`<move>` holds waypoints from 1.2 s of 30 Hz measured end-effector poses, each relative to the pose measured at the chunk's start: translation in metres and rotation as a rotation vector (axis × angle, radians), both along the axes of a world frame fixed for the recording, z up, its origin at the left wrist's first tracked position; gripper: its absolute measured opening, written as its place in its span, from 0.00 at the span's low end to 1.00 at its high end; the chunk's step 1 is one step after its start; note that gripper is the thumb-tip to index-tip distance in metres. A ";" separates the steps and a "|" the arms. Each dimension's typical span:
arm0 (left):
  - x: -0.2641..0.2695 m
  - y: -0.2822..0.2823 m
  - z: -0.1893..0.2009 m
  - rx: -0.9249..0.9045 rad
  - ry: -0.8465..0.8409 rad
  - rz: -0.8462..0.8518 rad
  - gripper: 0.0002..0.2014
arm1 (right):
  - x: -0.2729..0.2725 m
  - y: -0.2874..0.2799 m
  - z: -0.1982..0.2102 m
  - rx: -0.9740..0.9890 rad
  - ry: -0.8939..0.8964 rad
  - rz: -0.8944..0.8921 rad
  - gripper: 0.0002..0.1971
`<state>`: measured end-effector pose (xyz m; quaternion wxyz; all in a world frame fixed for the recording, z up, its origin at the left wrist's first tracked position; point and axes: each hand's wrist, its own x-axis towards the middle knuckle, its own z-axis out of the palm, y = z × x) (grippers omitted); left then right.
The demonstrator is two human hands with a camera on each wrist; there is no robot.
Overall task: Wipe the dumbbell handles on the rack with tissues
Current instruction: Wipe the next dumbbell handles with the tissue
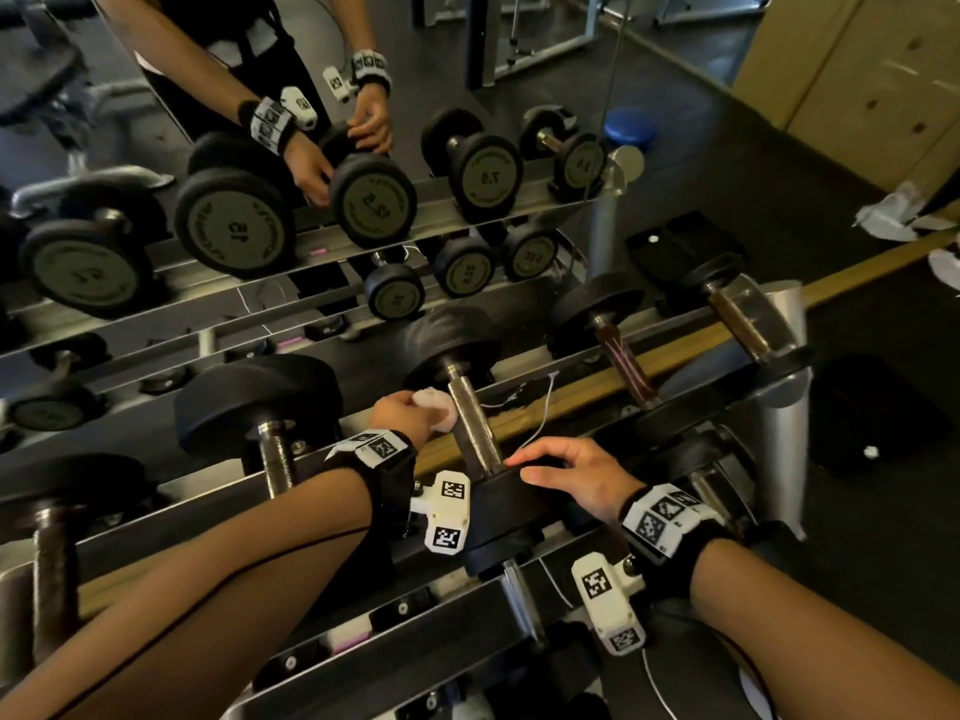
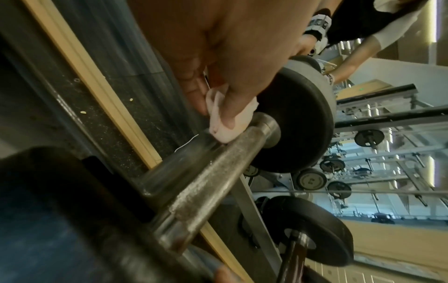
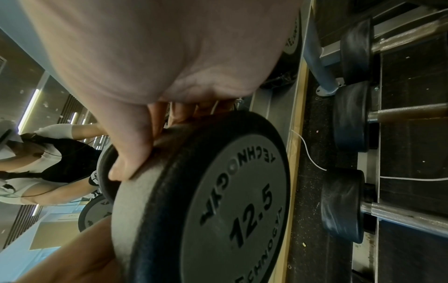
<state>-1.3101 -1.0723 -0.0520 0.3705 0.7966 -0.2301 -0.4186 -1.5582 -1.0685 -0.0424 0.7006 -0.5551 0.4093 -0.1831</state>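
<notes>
A 12.5 dumbbell (image 1: 511, 517) lies on the top rail of the rack (image 1: 787, 309) in the head view, its steel handle (image 1: 472, 423) running away from me. My left hand (image 1: 402, 415) pinches a crumpled pale pink tissue (image 1: 436, 407) and holds it against the far left side of that handle (image 2: 218, 168); the tissue (image 2: 227, 122) touches the metal near the far weight head (image 2: 298, 118). My right hand (image 1: 566, 472) rests on the near weight head (image 3: 218, 201), with thumb and fingers (image 3: 130, 153) curved over its rim.
Further dumbbells lie to either side on the rack: a larger one (image 1: 270, 407) on the left, two smaller ones (image 1: 623, 350) on the right. A mirror (image 1: 234, 226) behind reflects the rack and me. A thin white cord (image 1: 540, 407) hangs near the wooden rail (image 1: 675, 350).
</notes>
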 end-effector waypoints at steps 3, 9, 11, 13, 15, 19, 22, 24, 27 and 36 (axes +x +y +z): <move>-0.001 0.004 -0.006 -0.048 0.124 0.021 0.09 | 0.001 0.001 0.000 0.006 -0.017 -0.008 0.09; -0.012 0.010 -0.007 -0.046 0.228 0.009 0.10 | 0.001 0.001 0.001 0.016 -0.053 -0.016 0.09; -0.012 0.014 -0.004 0.015 0.150 -0.052 0.12 | 0.001 0.001 0.000 0.018 -0.056 -0.016 0.10; -0.013 0.019 -0.001 0.079 0.146 -0.106 0.14 | 0.001 0.001 0.000 0.024 -0.063 -0.013 0.10; -0.017 0.027 0.003 0.140 0.196 -0.211 0.15 | 0.001 0.000 -0.001 0.031 -0.067 -0.007 0.10; -0.015 0.039 0.006 0.250 0.143 -0.326 0.17 | 0.000 -0.001 0.000 0.052 -0.049 0.019 0.10; -0.001 0.029 0.012 0.181 0.261 -0.191 0.20 | 0.000 -0.001 0.001 0.047 -0.054 0.015 0.10; 0.010 0.020 0.015 0.146 0.215 -0.128 0.18 | 0.000 -0.001 0.001 0.043 -0.055 0.005 0.09; 0.009 0.010 0.013 0.143 0.254 -0.078 0.11 | -0.001 0.001 0.002 0.041 -0.046 0.002 0.09; -0.024 0.016 -0.001 0.147 0.372 -0.096 0.17 | 0.001 0.001 0.001 0.041 -0.051 -0.012 0.10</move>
